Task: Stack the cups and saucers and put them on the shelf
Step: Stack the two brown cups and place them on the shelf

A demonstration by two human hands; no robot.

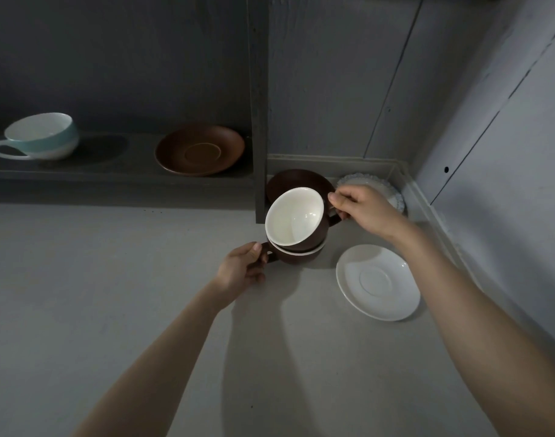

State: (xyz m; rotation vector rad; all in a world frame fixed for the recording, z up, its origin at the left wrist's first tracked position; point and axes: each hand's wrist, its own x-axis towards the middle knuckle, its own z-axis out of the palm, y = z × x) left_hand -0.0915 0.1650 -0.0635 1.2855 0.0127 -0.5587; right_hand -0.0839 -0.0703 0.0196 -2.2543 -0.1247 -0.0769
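Note:
Two brown cups with white insides are nested. The upper cup (296,219) sits tilted in the lower cup (296,257), which rests on the grey counter. My left hand (243,269) grips the lower cup's handle on the left. My right hand (366,211) pinches the upper cup's handle on the right. A brown saucer (296,179) lies behind the cups. A white saucer (378,282) lies to their right. A pale saucer with a frilled blue rim (392,192) is partly hidden behind my right hand.
On the dark shelf (112,179) at the left stand a teal and white cup (38,137) and another brown saucer (200,149). A dark upright post (259,105) ends the shelf. Grey walls (490,121) close the corner at the right.

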